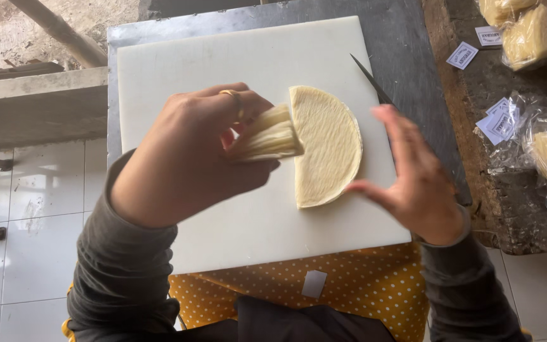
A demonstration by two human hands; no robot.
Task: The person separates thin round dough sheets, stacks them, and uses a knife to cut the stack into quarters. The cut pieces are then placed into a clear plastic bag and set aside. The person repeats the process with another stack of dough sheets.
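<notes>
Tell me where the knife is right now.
In the head view the knife lies at the right edge of the white cutting board, its dark blade pointing up-left, just beyond the half-round stack of flatbreads and above the right hand.

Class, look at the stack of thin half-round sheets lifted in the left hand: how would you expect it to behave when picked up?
The lifted stack fans apart at its edges in the left hand, so the sheets are probably thin, light and loose. It juts out without drooping, so it seems fairly stiff, perhaps brittle. The half-round stack on the cutting board lies flat, unlikely to roll.
</notes>
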